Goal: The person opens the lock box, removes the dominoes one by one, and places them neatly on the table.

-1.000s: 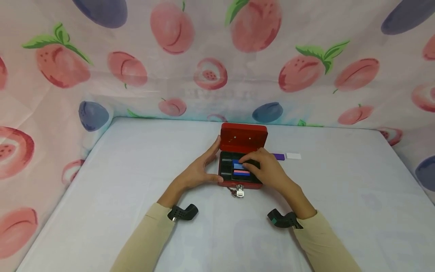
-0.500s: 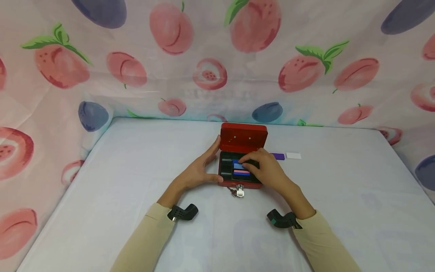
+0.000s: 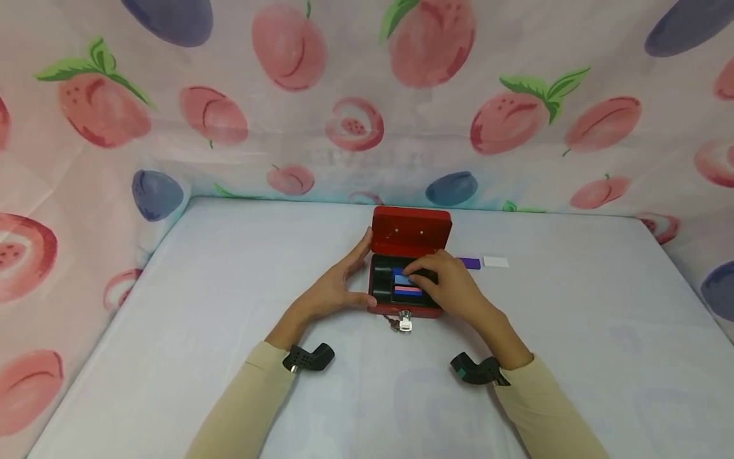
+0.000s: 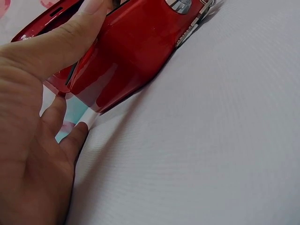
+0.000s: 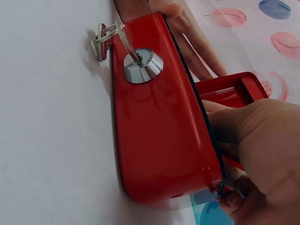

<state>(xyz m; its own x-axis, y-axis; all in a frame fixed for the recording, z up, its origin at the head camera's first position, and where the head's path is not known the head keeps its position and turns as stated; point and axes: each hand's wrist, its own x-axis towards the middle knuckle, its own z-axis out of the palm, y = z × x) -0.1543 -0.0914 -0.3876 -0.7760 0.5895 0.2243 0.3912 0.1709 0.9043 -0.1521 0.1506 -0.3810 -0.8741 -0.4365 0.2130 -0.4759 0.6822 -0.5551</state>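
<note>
A red metal cash box [image 3: 405, 313] stands on the white table with its lid [image 3: 411, 231] raised. Inside is a black tray [image 3: 382, 280], where a blue block [image 3: 403, 280] lies behind a pink and blue block [image 3: 408, 290]. My left hand [image 3: 329, 290] holds the box's left side, thumb at the front corner and fingers towards the back. My right hand [image 3: 455, 287] reaches over the tray and pinches the blue block between thumb and fingers. In the right wrist view the right fingertips are hidden behind the box wall [image 5: 159, 140].
A ring of keys [image 3: 395, 324] hangs from the front lock [image 5: 143, 65]. A flat purple piece [image 3: 470, 263] and a flat white piece [image 3: 496, 262] lie on the table behind my right hand. A fruit-print cloth [image 3: 355, 76] forms the backdrop.
</note>
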